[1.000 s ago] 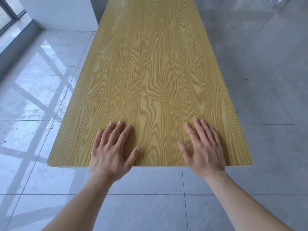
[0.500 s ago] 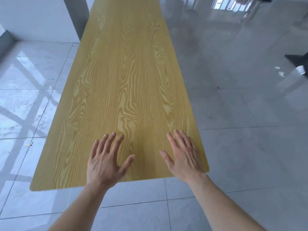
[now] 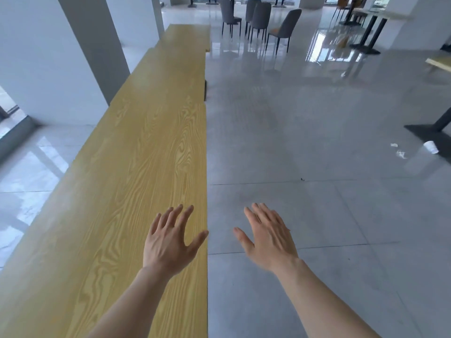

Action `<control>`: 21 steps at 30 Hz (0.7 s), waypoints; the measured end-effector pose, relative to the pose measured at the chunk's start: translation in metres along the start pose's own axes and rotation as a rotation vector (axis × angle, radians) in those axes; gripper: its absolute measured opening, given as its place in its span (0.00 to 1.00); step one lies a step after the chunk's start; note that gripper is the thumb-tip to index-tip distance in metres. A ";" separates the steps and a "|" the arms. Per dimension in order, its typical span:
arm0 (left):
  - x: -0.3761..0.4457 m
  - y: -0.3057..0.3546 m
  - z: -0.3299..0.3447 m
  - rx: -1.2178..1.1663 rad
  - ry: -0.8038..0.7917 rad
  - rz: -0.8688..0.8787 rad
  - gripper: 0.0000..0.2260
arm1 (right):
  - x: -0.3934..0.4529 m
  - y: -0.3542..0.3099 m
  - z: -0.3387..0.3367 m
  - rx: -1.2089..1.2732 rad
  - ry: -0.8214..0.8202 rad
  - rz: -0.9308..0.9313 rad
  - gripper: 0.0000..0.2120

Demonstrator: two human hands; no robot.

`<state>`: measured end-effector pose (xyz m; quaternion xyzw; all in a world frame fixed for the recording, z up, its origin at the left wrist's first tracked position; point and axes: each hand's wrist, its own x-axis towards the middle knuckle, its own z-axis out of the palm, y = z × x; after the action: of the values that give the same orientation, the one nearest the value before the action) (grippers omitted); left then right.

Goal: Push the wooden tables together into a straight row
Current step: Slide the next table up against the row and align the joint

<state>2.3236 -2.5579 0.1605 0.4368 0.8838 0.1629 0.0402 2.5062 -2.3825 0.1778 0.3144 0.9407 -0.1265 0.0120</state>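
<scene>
Item: near desk (image 3: 127, 203), wood-grain top. It fills the lower left of the view, its long axis running from the viewer toward the far wall, grain along that axis. Its right long edge lies straight down the middle of the view.

Item: middle desk (image 3: 170, 71). It stands end to end with the near desk, same axis; the seam is faint and the right edge seems set very slightly inward.

Item: far desk (image 3: 188, 35). Same axis, but its right edge juts out past the middle desk, so by my judgement the row is not yet straight.

Item: left hand (image 3: 168, 242). Fingers spread, grip open and empty, over the near desk beside its right edge; whether the palm touches the top cannot be told.

Item: right hand (image 3: 268, 237). Fingers extended, grip open and empty, over the bare floor (image 3: 317, 215), apart from the desk.

Handling note, as judgement: for a clean push, set both palms flat on one short end or along one long edge, press evenly so the desk slides without turning, and sight down the right edges to check the line.

Surroundings: grey chairs (image 3: 258, 18) stand well beyond; a white cup (image 3: 431, 147) lies on the floor at right.
</scene>
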 end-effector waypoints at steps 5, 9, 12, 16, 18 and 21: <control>0.077 0.071 0.006 0.000 -0.008 -0.006 0.40 | 0.054 0.078 -0.050 -0.007 -0.054 0.010 0.51; 0.140 0.099 0.014 -0.006 -0.001 -0.060 0.40 | 0.111 0.120 -0.074 -0.004 -0.069 -0.008 0.53; 0.187 0.105 0.022 -0.013 0.009 -0.098 0.40 | 0.164 0.144 -0.082 -0.043 -0.080 -0.048 0.57; 0.263 0.102 0.030 -0.018 0.044 -0.167 0.39 | 0.258 0.167 -0.096 -0.075 -0.075 -0.108 0.61; 0.310 0.094 0.030 -0.023 0.065 -0.204 0.39 | 0.312 0.170 -0.109 -0.091 -0.063 -0.138 0.58; 0.378 0.081 0.029 -0.028 0.074 -0.256 0.38 | 0.389 0.169 -0.134 -0.096 -0.090 -0.191 0.55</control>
<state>2.1592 -2.2081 0.1861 0.3134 0.9308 0.1847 0.0343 2.3025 -1.9903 0.2283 0.2163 0.9699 -0.0957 0.0572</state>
